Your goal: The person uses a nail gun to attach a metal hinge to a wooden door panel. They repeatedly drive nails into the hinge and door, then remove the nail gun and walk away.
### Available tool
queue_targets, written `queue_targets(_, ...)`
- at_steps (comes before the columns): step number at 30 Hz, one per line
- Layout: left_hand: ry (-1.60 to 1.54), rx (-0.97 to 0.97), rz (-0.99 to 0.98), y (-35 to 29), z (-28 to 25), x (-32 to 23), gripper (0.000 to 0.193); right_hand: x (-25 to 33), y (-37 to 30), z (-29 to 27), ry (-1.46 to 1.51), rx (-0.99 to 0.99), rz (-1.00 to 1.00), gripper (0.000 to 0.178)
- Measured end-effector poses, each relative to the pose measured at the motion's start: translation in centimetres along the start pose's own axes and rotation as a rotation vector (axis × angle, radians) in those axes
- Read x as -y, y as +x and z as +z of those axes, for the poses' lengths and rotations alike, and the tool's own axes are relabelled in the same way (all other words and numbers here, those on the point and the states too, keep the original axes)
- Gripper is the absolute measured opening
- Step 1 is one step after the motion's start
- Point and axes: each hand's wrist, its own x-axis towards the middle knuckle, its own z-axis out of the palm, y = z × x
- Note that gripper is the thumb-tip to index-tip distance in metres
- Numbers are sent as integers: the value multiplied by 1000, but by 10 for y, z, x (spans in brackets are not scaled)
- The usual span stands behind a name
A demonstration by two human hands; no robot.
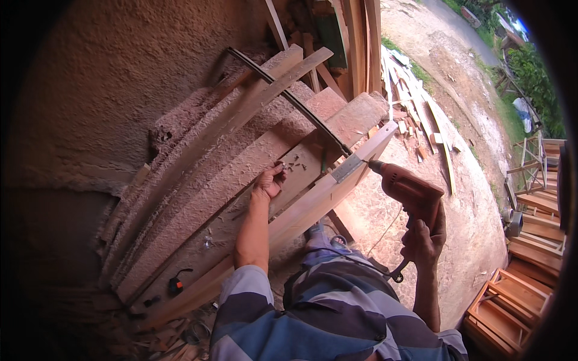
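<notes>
The right hand (424,243) is closed around the drill (412,189), its tip near the metal plate (347,169) on the beam (304,210). The left hand (270,182), half curled, is beside screws (295,163); its hold I cannot tell.

The drill (412,188) is reddish-brown, the metal plate (347,169) silvery, the shirt (325,313) banded blue, near-black and pale grey.

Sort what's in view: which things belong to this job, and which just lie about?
Seemingly in use:
red drill, in the right hand
metal plate on wooden beam
small dark pieces beside the left hand

Lying about:
tape measure
offcuts
wooden frames
</notes>
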Motion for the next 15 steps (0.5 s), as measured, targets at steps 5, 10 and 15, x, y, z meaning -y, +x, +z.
queue_targets(5,-371,444,130,-22,35,-3,19,5,-3,0,32,48,72,78)
queue_targets(10,-523,552,141,-28,61,-2,16,7,-4,5,58,56,58,79)
queue_targets(15,-577,555,123,-32,69,5,15,5,-3,5,103,119,62,79)
